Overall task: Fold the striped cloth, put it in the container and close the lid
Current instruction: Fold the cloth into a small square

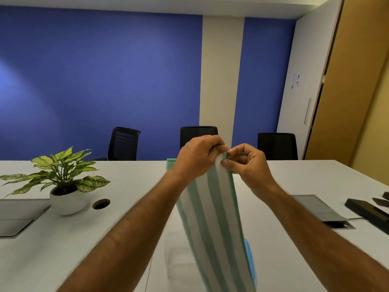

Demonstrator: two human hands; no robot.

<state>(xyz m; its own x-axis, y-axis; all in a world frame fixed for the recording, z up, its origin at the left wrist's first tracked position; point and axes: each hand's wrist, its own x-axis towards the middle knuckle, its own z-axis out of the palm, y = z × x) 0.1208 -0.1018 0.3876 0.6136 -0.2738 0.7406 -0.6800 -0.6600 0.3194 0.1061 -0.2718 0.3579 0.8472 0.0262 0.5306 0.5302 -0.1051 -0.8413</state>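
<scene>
The striped cloth (pixel 214 224), green and white, hangs lengthwise in the air above the white table (pixel 84 249). My left hand (pixel 197 157) grips its top edge from the left. My right hand (pixel 248 165) pinches the same top edge from the right, fingertips almost touching the left hand. The cloth drops down past the bottom of the frame. A clear plastic container (pixel 179 262) stands on the table behind the cloth, mostly hidden by it. A blue lid edge (pixel 250 260) shows at the cloth's right side.
A potted plant (pixel 63 186) in a white bowl stands at the left, next to a cable hole (pixel 101 204). A grey floor-box flap (pixel 315 207) and black devices (pixel 370 213) lie at the right. Three black chairs (pixel 124 144) line the far side.
</scene>
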